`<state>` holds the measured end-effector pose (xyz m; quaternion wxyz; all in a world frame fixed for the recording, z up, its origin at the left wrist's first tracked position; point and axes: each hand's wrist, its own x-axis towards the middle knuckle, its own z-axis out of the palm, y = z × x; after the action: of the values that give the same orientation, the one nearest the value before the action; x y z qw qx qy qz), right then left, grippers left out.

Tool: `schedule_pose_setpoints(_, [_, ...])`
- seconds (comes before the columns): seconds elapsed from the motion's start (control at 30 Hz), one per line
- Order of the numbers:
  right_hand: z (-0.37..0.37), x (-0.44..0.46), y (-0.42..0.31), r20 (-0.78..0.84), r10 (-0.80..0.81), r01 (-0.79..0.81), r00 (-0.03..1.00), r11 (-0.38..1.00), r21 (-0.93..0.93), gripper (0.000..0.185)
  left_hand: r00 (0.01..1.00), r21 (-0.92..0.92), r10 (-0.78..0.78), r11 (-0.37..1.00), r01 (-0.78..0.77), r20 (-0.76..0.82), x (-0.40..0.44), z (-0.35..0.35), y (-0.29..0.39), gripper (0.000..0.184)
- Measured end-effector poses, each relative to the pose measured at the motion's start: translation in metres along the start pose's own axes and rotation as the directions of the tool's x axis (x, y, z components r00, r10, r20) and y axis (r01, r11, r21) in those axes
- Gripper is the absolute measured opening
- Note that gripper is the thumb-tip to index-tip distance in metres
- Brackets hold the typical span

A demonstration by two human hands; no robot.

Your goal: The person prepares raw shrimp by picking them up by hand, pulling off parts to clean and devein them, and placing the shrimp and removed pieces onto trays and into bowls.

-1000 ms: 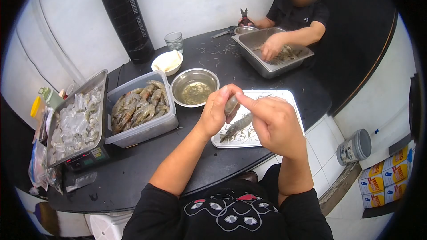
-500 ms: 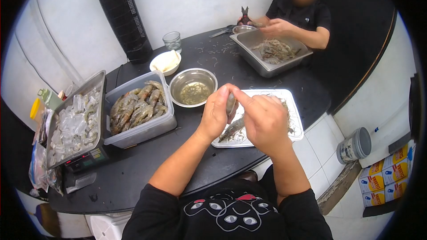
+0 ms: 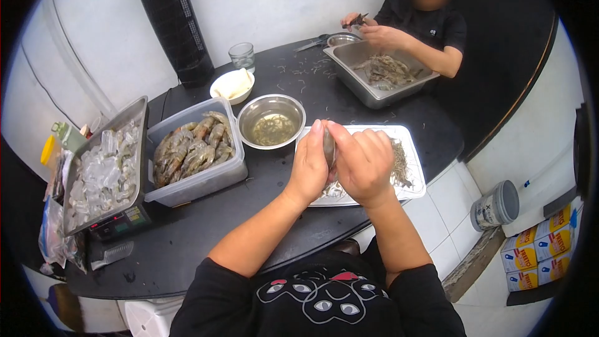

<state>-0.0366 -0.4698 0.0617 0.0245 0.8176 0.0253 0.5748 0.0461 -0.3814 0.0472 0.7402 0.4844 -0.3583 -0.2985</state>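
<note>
Between my two hands a grey shrimp [image 3: 329, 148] is held upright. My left hand [image 3: 308, 165] is wrapped round its left side, thumb near the top. Pressed against its right side is my right hand [image 3: 363, 165], fingers curled. Both hands are over a white tray [image 3: 417, 181] strewn with thin shrimp scraps [image 3: 400, 165], and they hide much of it. A steel bowl [image 3: 242, 139] of cloudy liquid with bits in it stands just left of the tray. Farther left, a clear plastic container [image 3: 215, 185] holds a pile of whole shrimp [image 3: 192, 153].
At the left, a metal tray of ice [image 3: 103, 168] rests on a scale [image 3: 121, 223], with a comb [image 3: 113, 254] in front. Behind are a white bowl [image 3: 233, 97] and a glass [image 3: 242, 56]. Across the table a person [image 3: 430, 31] works over a steel pan [image 3: 387, 98].
My right hand has turned and moved in against the shrimp, closer to my left hand. The other person's hand has left the pan and now meets the other hand, holding something dark.
</note>
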Motion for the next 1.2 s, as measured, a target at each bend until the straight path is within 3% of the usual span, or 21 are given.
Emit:
schedule_pose_setpoints(0.2, [0.005, 0.0, 0.0, -0.028, 0.058, -0.055, 0.998, 0.995, 0.081, 0.036, 1.0, 0.013, -0.008, 1.0, 0.007, 0.023, 0.002, -0.003, -0.003, 0.048])
schedule_pose_setpoints(0.43, [0.012, -0.009, -0.009, -0.052, 0.294, -0.259, 0.954, 0.903, 0.343, 0.026, 0.999, -0.075, 0.033, 0.997, -0.036, -0.033, 0.003, 0.004, -0.01, 0.046])
schedule_pose_setpoints(0.63, [0.009, -0.015, -0.019, 0.145, 0.56, -0.53, 0.815, 0.623, 0.575, 0.018, 0.999, -0.084, 0.049, 0.995, -0.048, 0.007, 0.004, 0.003, -0.006, 0.049])
schedule_pose_setpoints(0.83, [0.002, -0.011, -0.025, 0.31, 0.652, -0.633, 0.692, 0.342, 0.694, 0.017, 0.996, -0.116, 0.029, 0.993, -0.02, 0.078, 0.005, -0.002, -0.009, 0.048])
schedule_pose_setpoints(0.93, [0.001, -0.009, -0.025, 0.312, 0.647, -0.632, 0.696, 0.346, 0.693, 0.015, 0.995, -0.119, 0.052, 0.992, -0.042, 0.08, 0.008, -0.004, -0.012, 0.048])
schedule_pose_setpoints(1.03, [-0.003, -0.01, -0.018, 0.266, 0.563, -0.616, 0.782, 0.638, 0.462, 0.012, 0.991, 0.0, 0.106, 0.994, -0.106, 0.086, 0.011, -0.007, -0.01, 0.049])
schedule_pose_setpoints(1.1, [-0.012, -0.001, -0.011, 0.199, 0.436, -0.479, 0.878, 0.818, 0.318, 0.012, 0.977, 0.076, 0.136, 0.986, -0.151, 0.165, 0.012, -0.013, -0.006, 0.05])
schedule_pose_setpoints(1.2, [-0.023, 0.008, -0.005, 0.187, 0.325, -0.355, 0.927, 0.921, 0.158, 0.014, 0.917, 0.155, 0.195, 0.953, -0.262, 0.348, 0.015, -0.022, -0.001, 0.055])
